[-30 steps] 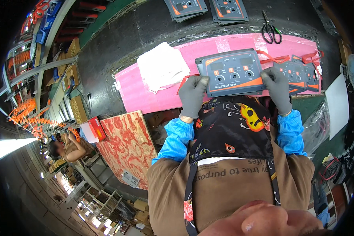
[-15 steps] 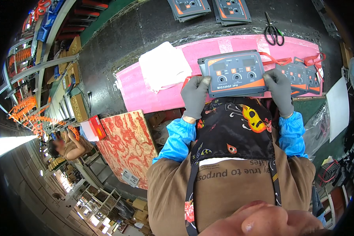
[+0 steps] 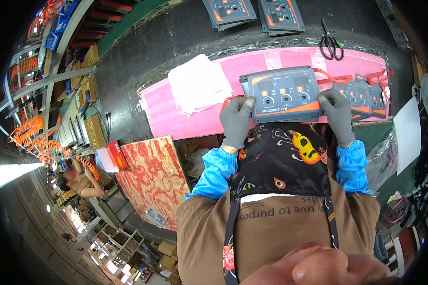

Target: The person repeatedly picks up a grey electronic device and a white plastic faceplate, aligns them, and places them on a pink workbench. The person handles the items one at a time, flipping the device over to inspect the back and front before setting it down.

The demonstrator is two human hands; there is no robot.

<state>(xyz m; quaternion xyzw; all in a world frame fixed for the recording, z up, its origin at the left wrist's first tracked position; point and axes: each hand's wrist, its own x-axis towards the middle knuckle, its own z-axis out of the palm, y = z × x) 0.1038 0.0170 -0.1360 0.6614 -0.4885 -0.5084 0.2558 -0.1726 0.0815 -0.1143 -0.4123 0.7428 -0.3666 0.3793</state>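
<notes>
I hold a grey front panel (image 3: 284,108) with orange corners, dark display windows and round knob holes, its printed face up, over the near edge of a pink sheet. My gloved left hand (image 3: 236,122) pinches its left end, thumb on top. The gloved right hand (image 3: 337,113) grips the opposite end the same way. Behind the panel's left and upper edges shows another dark edge, perhaps a second panel beneath. Red ribbon (image 3: 332,76) runs from behind it toward several more panels (image 3: 359,95) lying at the right of the pink sheet.
The pink sheet (image 3: 159,116) covers the dark bench, with white cloth-like sheets (image 3: 199,83) at its left. Black scissors (image 3: 329,45) lie beyond it. Two stacks of panels (image 3: 229,12) (image 3: 281,16) stand at the far edge. A red-patterned board (image 3: 152,175) is at left; a co-worker (image 3: 88,183) sits beyond.
The panel and both hands sit slightly lower in the picture, while the scene has also shifted a little. Both hands keep their hold. The co-worker at far left has moved an arm.
</notes>
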